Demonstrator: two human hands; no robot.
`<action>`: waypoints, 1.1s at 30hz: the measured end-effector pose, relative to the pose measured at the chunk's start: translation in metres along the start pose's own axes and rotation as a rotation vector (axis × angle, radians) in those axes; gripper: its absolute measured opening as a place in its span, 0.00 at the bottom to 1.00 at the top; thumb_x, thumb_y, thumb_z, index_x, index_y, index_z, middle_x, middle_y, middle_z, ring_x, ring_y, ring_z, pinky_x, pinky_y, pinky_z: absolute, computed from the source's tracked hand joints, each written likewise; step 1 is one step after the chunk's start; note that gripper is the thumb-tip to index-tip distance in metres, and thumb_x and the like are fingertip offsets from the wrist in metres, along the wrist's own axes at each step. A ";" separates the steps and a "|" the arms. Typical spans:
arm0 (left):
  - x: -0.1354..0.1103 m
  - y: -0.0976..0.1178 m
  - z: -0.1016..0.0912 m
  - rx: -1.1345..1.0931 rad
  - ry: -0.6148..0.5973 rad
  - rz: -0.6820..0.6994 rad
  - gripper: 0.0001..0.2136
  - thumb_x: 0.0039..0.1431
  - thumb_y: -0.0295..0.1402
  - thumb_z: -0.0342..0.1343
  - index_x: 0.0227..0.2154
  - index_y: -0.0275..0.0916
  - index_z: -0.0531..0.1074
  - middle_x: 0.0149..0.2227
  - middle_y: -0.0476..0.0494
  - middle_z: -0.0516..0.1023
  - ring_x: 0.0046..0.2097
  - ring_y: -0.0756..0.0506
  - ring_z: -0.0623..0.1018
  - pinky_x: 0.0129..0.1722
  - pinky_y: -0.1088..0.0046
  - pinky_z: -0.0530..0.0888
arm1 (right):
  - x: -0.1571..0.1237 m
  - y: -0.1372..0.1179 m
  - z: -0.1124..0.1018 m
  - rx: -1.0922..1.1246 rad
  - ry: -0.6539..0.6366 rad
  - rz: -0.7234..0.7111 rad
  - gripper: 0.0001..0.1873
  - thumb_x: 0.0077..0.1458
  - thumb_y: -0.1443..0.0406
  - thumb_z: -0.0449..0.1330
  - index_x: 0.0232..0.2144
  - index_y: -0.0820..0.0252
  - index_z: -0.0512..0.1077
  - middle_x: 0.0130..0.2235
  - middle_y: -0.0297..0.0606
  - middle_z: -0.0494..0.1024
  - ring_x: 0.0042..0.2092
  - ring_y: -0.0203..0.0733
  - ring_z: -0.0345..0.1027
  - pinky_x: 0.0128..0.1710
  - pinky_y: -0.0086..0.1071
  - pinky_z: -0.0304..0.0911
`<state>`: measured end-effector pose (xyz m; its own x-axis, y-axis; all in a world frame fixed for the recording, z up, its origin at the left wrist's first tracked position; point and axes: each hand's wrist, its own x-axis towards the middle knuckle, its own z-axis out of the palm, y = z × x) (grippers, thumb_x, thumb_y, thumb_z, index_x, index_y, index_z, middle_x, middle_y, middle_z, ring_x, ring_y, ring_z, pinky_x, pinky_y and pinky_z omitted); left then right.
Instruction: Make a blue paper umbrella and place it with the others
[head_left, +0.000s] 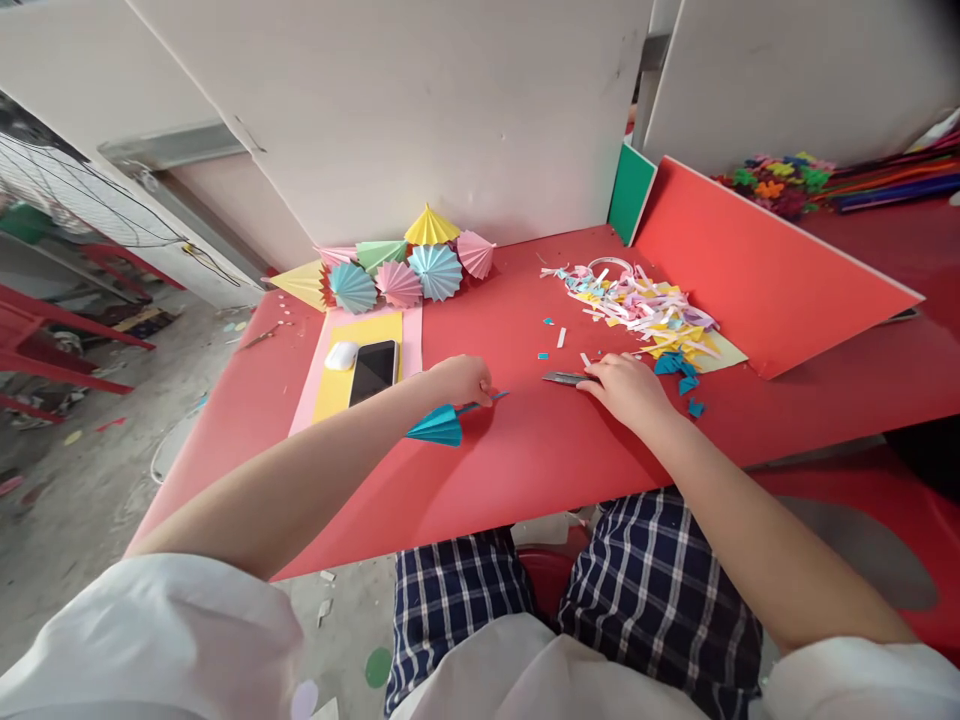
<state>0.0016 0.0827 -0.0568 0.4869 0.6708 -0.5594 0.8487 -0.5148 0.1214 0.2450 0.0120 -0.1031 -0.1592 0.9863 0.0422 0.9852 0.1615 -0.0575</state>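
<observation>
My left hand (465, 380) is closed in a pinch over the red table. It grips a blue pleated piece of paper (441, 428) whose fan end spreads out below the wrist. A thin blue strip (499, 397) sticks out to the right past the fingertips. My right hand (624, 388) rests low at the table, closed around the handles of a pair of scissors (564, 378). The blades point left, toward my left hand, and seem shut. My fingers hide the handles. Small blue paper scraps (696, 408) lie right of this hand.
Pleated paper fans (436, 272) in several colours stand against the wall. A phone (373, 372) and a white case (341, 355) lie on coloured paper sheets (409, 345) at left. Paper strips (637, 305) are heaped beside a tilted red board (757, 270).
</observation>
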 end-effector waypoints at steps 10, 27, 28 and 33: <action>0.000 -0.003 0.004 -0.342 -0.128 -0.038 0.12 0.46 0.38 0.53 0.30 0.35 0.75 0.22 0.46 0.73 0.22 0.51 0.69 0.23 0.75 0.66 | -0.014 -0.028 -0.009 0.094 -0.077 0.096 0.13 0.58 0.57 0.51 0.38 0.60 0.65 0.34 0.44 0.75 0.35 0.48 0.71 0.27 0.32 0.55; -0.006 -0.001 0.001 -0.491 -0.171 -0.112 0.05 0.42 0.32 0.55 0.19 0.36 0.70 0.16 0.51 0.64 0.21 0.53 0.64 0.22 0.77 0.65 | -0.025 -0.096 0.001 0.456 -0.303 -0.026 0.27 0.59 0.65 0.44 0.60 0.65 0.52 0.41 0.51 0.76 0.41 0.53 0.71 0.33 0.37 0.60; -0.008 0.001 0.000 -0.478 -0.166 -0.120 0.05 0.42 0.32 0.55 0.18 0.36 0.70 0.16 0.51 0.65 0.21 0.53 0.65 0.22 0.77 0.65 | -0.026 -0.097 0.002 0.458 -0.299 -0.022 0.27 0.58 0.65 0.44 0.60 0.65 0.52 0.41 0.51 0.77 0.41 0.53 0.71 0.33 0.37 0.60; -0.012 0.004 -0.004 -0.424 -0.154 -0.121 0.05 0.42 0.33 0.54 0.19 0.36 0.70 0.16 0.50 0.66 0.21 0.52 0.66 0.22 0.77 0.64 | -0.027 -0.095 0.001 0.502 -0.245 -0.009 0.20 0.57 0.65 0.46 0.52 0.59 0.62 0.38 0.46 0.77 0.38 0.51 0.71 0.31 0.36 0.60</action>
<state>0.0003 0.0744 -0.0462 0.3703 0.6091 -0.7014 0.9225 -0.1528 0.3543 0.1555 -0.0295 -0.1000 -0.2369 0.9539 -0.1843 0.8420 0.1070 -0.5287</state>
